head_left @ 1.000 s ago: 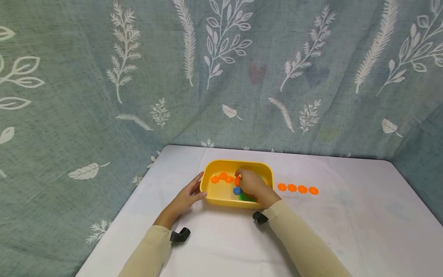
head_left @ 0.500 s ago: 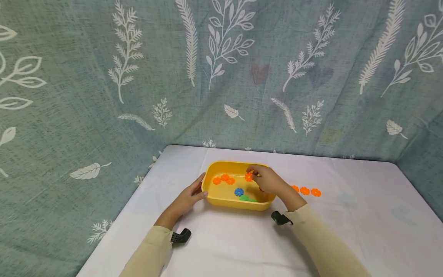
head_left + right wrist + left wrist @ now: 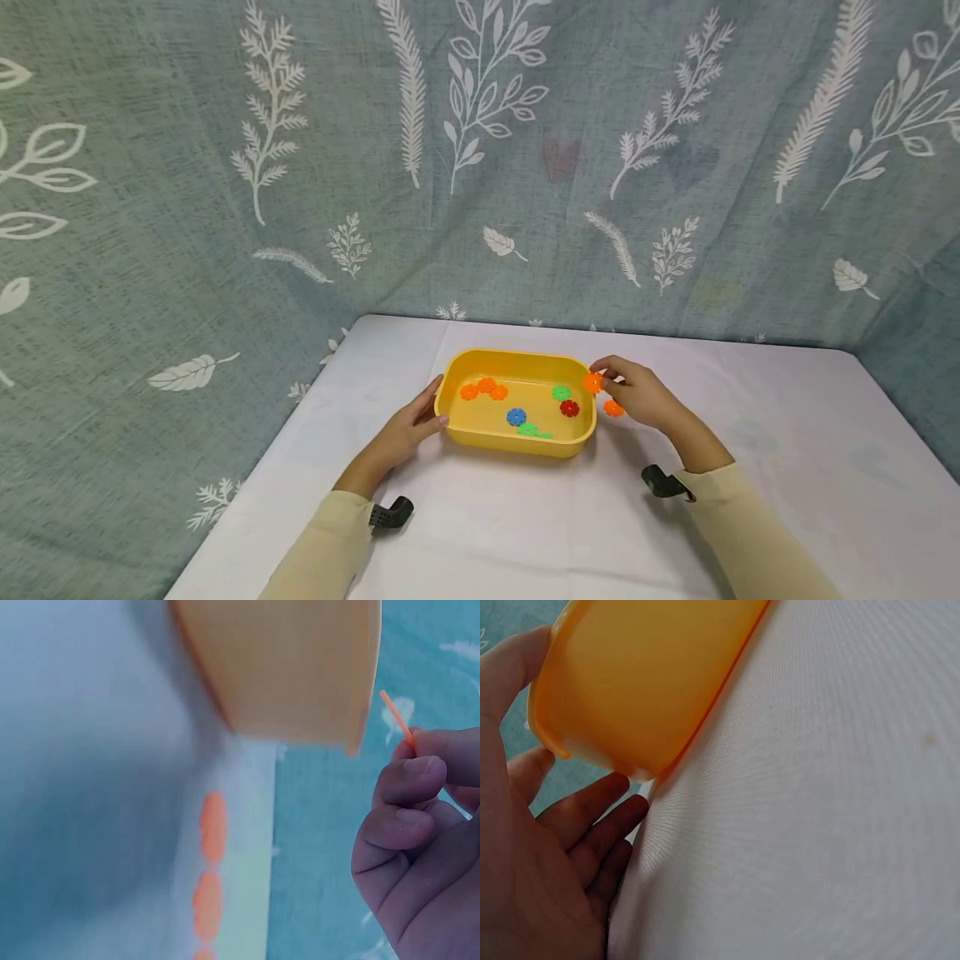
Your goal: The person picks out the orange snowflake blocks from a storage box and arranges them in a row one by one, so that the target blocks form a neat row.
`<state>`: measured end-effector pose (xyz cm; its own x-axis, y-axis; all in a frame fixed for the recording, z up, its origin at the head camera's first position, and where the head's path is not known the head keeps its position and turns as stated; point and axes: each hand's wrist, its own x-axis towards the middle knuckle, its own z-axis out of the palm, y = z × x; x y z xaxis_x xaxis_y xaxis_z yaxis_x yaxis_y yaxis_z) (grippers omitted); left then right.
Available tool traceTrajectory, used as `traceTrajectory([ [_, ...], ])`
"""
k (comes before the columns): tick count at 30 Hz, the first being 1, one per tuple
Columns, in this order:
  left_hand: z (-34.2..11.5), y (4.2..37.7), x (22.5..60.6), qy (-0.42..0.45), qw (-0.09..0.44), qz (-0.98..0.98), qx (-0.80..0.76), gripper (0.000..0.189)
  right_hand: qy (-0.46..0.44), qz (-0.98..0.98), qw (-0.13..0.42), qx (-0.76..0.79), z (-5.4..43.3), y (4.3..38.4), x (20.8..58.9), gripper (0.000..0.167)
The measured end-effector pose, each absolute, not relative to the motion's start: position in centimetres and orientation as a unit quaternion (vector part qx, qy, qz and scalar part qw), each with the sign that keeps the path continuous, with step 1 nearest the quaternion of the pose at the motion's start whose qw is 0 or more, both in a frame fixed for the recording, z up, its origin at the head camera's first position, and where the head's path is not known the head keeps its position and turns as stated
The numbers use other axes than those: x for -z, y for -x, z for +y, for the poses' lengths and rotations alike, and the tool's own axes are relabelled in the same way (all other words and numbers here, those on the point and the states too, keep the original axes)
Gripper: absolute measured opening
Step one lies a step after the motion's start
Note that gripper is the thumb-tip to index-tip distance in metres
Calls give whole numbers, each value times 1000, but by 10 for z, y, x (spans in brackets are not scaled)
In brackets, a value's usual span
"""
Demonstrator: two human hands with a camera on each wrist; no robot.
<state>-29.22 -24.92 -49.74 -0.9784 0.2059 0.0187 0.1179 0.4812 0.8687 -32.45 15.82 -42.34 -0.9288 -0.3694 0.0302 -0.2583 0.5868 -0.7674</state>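
Note:
A yellow tray (image 3: 517,443) stands on the table, with several flower-shaped plastic discs inside. My left hand (image 3: 401,433) holds its left end, the thumb at the rim and the fingers along the outer wall. My right hand (image 3: 648,400) pinches an orange flower-shaped disc (image 3: 592,382) between thumb and finger, held up at the tray's right rim. In the right wrist view this disc (image 3: 396,716) shows edge-on, beyond the fingertips. Another orange disc (image 3: 613,407) lies on the cloth just under the right hand, which hides the rest of the row in the head view.
Inside the tray lie orange discs (image 3: 487,385) on the left, a blue disc (image 3: 516,417), a red disc (image 3: 569,408) and green discs (image 3: 561,392). White cloth (image 3: 480,533) covers the table. A patterned green curtain (image 3: 450,250) hangs behind and at the sides.
My right hand has lifted the orange disc from inside the tray and carried it right to the rim. The green and red discs it covered now show. My left hand stays in place.

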Motion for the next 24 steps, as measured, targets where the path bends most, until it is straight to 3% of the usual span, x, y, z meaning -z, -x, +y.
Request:
traceTrajectory([
  [24,-249,292,498,-81,38,867,-491,78,118,891,69,433,249,305,439,31],
])
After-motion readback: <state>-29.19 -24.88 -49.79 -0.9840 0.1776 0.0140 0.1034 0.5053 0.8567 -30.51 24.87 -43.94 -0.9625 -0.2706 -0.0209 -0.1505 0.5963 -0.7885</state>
